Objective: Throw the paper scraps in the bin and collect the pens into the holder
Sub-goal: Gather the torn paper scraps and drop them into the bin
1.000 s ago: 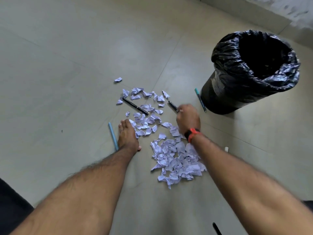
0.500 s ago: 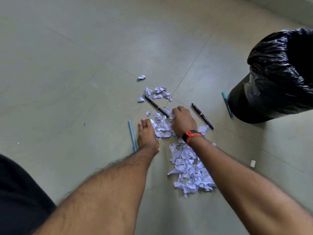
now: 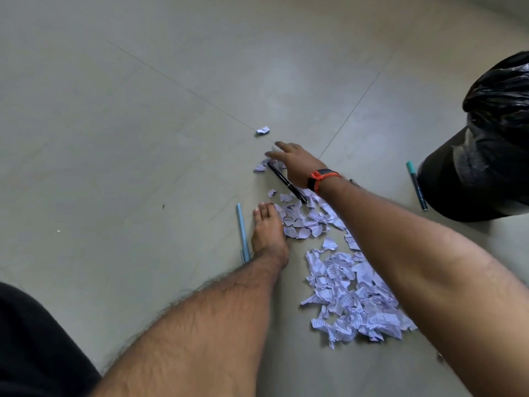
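Observation:
Torn white paper scraps lie on the floor in a big pile, with a looser patch beyond it and one stray scrap farther off. My right hand, with an orange-strapped watch, reaches over the far scraps with fingers stretched out, holding nothing. A black pen lies just under its palm edge. A light blue pen lies left of my bare foot. A teal marker lies beside the bin, which is lined with a black bag. My left hand is out of view.
My bare leg stretches from the bottom left to the scraps. The floor is grey tile with thin joints. A small white speck lies far left, and a small dark object sits at the lower right. No pen holder shows.
My right hand has left the middle scraps, reached farther forward past the black pen, and straightened its fingers. The view has swung left, pushing the bin to the right edge.

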Tool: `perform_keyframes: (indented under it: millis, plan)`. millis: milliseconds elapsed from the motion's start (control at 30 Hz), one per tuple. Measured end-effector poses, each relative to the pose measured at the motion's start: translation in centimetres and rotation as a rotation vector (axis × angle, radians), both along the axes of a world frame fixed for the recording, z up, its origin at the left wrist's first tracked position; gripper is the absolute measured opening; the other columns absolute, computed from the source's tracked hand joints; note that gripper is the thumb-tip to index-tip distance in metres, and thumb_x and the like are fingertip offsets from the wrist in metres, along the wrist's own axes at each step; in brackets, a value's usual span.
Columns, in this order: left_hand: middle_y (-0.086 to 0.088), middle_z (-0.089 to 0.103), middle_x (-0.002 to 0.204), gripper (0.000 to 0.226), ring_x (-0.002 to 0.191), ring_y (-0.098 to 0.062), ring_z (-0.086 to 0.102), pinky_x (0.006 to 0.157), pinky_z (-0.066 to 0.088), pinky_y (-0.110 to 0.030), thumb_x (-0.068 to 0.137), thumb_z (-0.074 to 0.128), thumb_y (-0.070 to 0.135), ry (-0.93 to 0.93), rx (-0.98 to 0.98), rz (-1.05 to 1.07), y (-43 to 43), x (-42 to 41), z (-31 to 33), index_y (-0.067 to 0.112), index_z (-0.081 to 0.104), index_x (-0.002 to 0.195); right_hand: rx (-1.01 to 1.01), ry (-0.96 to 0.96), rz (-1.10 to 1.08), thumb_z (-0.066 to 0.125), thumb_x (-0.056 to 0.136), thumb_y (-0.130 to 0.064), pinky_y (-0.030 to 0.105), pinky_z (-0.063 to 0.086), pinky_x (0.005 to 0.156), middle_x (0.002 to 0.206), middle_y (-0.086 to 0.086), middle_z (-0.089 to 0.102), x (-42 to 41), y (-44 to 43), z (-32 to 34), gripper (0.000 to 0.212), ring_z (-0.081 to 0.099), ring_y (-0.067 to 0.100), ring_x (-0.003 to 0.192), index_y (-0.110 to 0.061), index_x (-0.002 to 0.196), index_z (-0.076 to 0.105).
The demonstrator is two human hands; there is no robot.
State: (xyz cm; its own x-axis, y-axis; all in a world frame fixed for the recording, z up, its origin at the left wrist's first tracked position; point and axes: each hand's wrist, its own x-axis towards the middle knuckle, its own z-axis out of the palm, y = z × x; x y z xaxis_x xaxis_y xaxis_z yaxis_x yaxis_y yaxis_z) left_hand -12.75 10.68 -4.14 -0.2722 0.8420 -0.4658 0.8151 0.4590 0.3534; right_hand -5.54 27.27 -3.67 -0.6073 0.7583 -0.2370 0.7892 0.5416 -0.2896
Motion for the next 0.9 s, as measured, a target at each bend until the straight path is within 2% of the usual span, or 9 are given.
perform_keyframes:
  millis: [100, 233, 367, 433, 500, 567, 667, 767, 900]
  plan:
    - [-0.008, 0.001, 0.163, 0.115, 0.151, -0.023, 0.003, 0.116, 0.028, -0.028, 0.064, 0.087, 0.004, -0.019, -0.022, -0.024, -0.1, -0.2, 0.1, 0.01, 0.011, 0.151, 0.073, -0.063, 0.043, 0.043, 0.088, 0.003, 0.046, 0.048, 0.094, 0.143, 0.01, 0.042, 0.4, -0.5, -0.9, 0.062, 0.04, 0.034, 0.131, -0.025, 0.143, 0.042]
    - [-0.005, -0.001, 0.163, 0.113, 0.151, -0.021, 0.0, 0.113, 0.033, -0.028, 0.071, 0.083, 0.004, 0.018, -0.028, -0.024, 0.0, -0.1, -0.2, 0.012, 0.005, 0.152, 0.049, -0.055, -0.229, 0.046, 0.085, 0.004, 0.046, 0.052, 0.082, 0.127, 0.011, 0.049, 3.3, -2.4, -1.4, 0.054, 0.045, 0.035, 0.119, -0.019, 0.133, 0.051]
    - [-0.006, -0.003, 0.163, 0.115, 0.151, -0.022, -0.002, 0.11, 0.036, -0.028, 0.071, 0.083, 0.006, 0.029, -0.039, -0.021, 0.1, 0.1, -0.1, 0.012, 0.002, 0.152, 0.215, -0.143, -0.317, 0.051, 0.089, -0.01, 0.039, 0.054, 0.069, 0.096, 0.012, 0.067, 4.2, -3.1, 1.0, 0.019, 0.062, 0.037, 0.089, -0.01, 0.094, 0.069]
    - [-0.007, -0.002, 0.163, 0.114, 0.151, -0.023, -0.001, 0.11, 0.037, -0.029, 0.071, 0.083, 0.005, 0.036, -0.034, -0.023, 0.1, 0.2, -0.1, 0.01, 0.003, 0.152, 0.285, -0.095, -0.376, 0.051, 0.085, -0.008, 0.037, 0.052, 0.068, 0.088, 0.012, 0.067, 3.3, -2.0, 2.1, 0.019, 0.064, 0.04, 0.086, -0.009, 0.087, 0.07]
    - [-0.009, 0.002, 0.163, 0.108, 0.151, -0.024, 0.001, 0.109, 0.037, -0.029, 0.074, 0.08, 0.003, 0.05, -0.014, -0.014, 0.1, 0.2, -0.4, 0.009, 0.005, 0.151, 0.282, 0.043, -0.389, 0.047, 0.081, -0.002, 0.041, 0.053, 0.076, 0.102, 0.012, 0.068, 1.7, -0.2, 2.6, 0.031, 0.062, 0.038, 0.096, -0.012, 0.097, 0.072]
    - [-0.011, 0.004, 0.163, 0.1, 0.151, -0.025, 0.002, 0.112, 0.033, -0.03, 0.078, 0.074, -0.001, 0.035, 0.015, -0.007, 0.2, 0.2, -0.5, 0.007, 0.005, 0.151, 0.174, 0.132, -0.265, 0.042, 0.08, 0.007, 0.041, 0.049, 0.092, 0.127, 0.009, 0.062, -0.7, 1.9, 2.7, 0.052, 0.054, 0.032, 0.118, -0.015, 0.121, 0.065]
    - [-0.015, 0.003, 0.162, 0.098, 0.15, -0.027, 0.001, 0.119, 0.023, -0.03, 0.08, 0.069, -0.002, 0.017, 0.034, -0.033, 0.1, 0.0, -0.6, 0.002, 0.001, 0.151, -0.035, 0.004, -0.05, 0.038, 0.078, 0.014, 0.042, 0.038, 0.109, 0.149, 0.012, 0.04, -4.7, 4.6, 1.8, 0.068, 0.036, 0.033, 0.137, -0.009, 0.141, 0.044]
    - [-0.011, 0.002, 0.162, 0.104, 0.151, -0.025, -0.002, 0.117, 0.025, -0.027, 0.078, 0.073, 0.002, -0.003, 0.024, -0.032, 0.0, -0.1, -1.2, 0.005, 0.0, 0.152, -0.056, -0.131, -0.043, 0.042, 0.082, 0.004, 0.046, 0.045, 0.1, 0.135, 0.017, 0.047, -6.0, 5.7, 0.2, 0.044, 0.046, 0.037, 0.127, -0.003, 0.125, 0.051]
    - [-0.008, 0.007, 0.162, 0.1, 0.151, -0.024, 0.002, 0.112, 0.032, -0.027, 0.076, 0.076, 0.004, 0.04, 0.007, -0.019, 0.3, 0.2, -0.8, 0.008, 0.01, 0.151, 0.108, -0.135, -0.175, 0.046, 0.084, -0.001, 0.041, 0.048, 0.074, 0.113, 0.017, 0.059, -3.4, 2.7, 0.2, 0.024, 0.057, 0.037, 0.107, -0.003, 0.103, 0.061]
